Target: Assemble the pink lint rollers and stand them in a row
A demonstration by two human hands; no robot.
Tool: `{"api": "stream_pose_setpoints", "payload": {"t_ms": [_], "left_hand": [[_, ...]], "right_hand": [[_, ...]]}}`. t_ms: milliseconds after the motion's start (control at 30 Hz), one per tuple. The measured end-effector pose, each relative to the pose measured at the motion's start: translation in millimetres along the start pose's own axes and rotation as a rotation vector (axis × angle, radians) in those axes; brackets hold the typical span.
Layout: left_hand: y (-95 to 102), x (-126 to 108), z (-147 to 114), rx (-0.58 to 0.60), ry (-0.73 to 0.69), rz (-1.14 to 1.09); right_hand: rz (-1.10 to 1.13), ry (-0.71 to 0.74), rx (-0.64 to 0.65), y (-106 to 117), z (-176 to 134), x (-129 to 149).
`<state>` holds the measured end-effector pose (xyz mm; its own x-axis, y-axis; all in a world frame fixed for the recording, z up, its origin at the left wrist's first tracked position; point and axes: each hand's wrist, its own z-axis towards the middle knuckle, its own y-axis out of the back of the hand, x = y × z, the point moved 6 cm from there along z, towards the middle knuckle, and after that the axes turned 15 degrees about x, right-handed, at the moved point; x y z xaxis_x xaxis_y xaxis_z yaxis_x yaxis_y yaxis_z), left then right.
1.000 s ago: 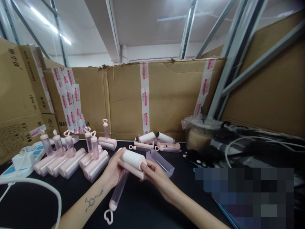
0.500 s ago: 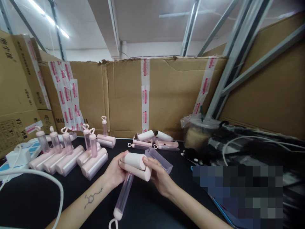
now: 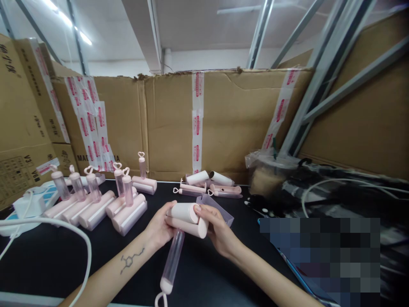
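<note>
A pink lint roller [image 3: 187,228] is held between both hands above the black table, its white paper roll [image 3: 182,212] sitting in the pink holder. My left hand [image 3: 163,226] wraps the roller's left end. My right hand [image 3: 220,226] grips its right end, thumb and fingers by the roll's end. The clear handle [image 3: 172,260], with a pink heart-shaped loop, points down toward me. Behind my right hand lies a clear purplish cover [image 3: 219,209], partly hidden by the fingers. At the left, several similar lint rollers [image 3: 129,213] stand with handles upright.
Loose rolls [image 3: 198,178] and pink holders [image 3: 225,190] lie at the back. A drink cup [image 3: 268,175] stands back right, near black plastic [image 3: 332,192]. A power strip [image 3: 28,209] and white cable [image 3: 86,247] are on the left. A cardboard wall [image 3: 166,123] closes the rear.
My view has shifted slightly, so the scene sits a little differently in the frame. Both hands keep hold of the lint roller, with little change in grip.
</note>
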<state>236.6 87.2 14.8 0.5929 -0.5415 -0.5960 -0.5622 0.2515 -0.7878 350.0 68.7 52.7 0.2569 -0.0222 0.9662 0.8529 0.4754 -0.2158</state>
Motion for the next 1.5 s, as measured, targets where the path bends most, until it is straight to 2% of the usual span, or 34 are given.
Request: {"api": "stream_pose_setpoints", "payload": {"t_ms": [167, 333, 433, 467, 533, 633, 700, 767, 867, 1067, 1200, 1367, 1500], "left_hand": [[-4.7, 1.7, -2.4, 0.001, -0.01, 0.02], [-9.1, -5.4, -4.3, 0.055, -0.204, 0.126], [-3.9, -15.2, -7.7, 0.048, -0.291, 0.253], [-1.9, -17.7, -8.4, 0.055, -0.267, 0.3], [0.3, -18.5, -8.5, 0.13, -0.121, 0.374], [1.0, -11.2, -11.4, 0.295, 0.177, 0.441], [1.5, -8.1, -13.6, 0.338, 0.254, 0.498], [-0.9, -7.1, -13.6, 0.348, 0.221, 0.554], [-8.4, -5.3, -12.7, 0.338, 0.139, 0.589], [-13.9, 5.4, -13.6, 0.314, 0.257, 0.469], [-15.2, 3.8, -16.1, 0.336, 0.292, 0.459], [-21.1, -2.1, -18.5, 0.385, 0.219, 0.514], [-19.5, -1.9, -18.0, 0.382, 0.222, 0.555]], "right_hand": [[-0.072, 0.053, -0.003, 1.8, -0.2, 5.4], [-0.133, 0.122, -0.03, 1.7, 1.0, 11.2], [-0.148, 0.098, -0.076, 5.2, 1.1, 10.2], [-0.131, 0.081, -0.085, 7.5, 1.4, 9.3], [-0.082, 0.033, -0.053, 11.2, 3.1, 6.6], [-0.015, -0.033, 0.1, 10.9, 5.7, 3.6], [0.011, -0.051, 0.202, 7.9, 5.6, 3.2], [0.032, -0.048, 0.246, 5.9, 4.3, 3.9], [0.079, -0.05, 0.223, 6.5, 2.1, 5.8], [0.102, -0.113, 0.131, 9.8, -2.1, 12.7], [0.073, -0.138, 0.161, 7.5, -2.5, 16.3], [0.039, -0.139, 0.23, 5.3, -2.8, 16.4], [-0.061, -0.117, 0.256, 6.6, -2.6, 17.3]]}}
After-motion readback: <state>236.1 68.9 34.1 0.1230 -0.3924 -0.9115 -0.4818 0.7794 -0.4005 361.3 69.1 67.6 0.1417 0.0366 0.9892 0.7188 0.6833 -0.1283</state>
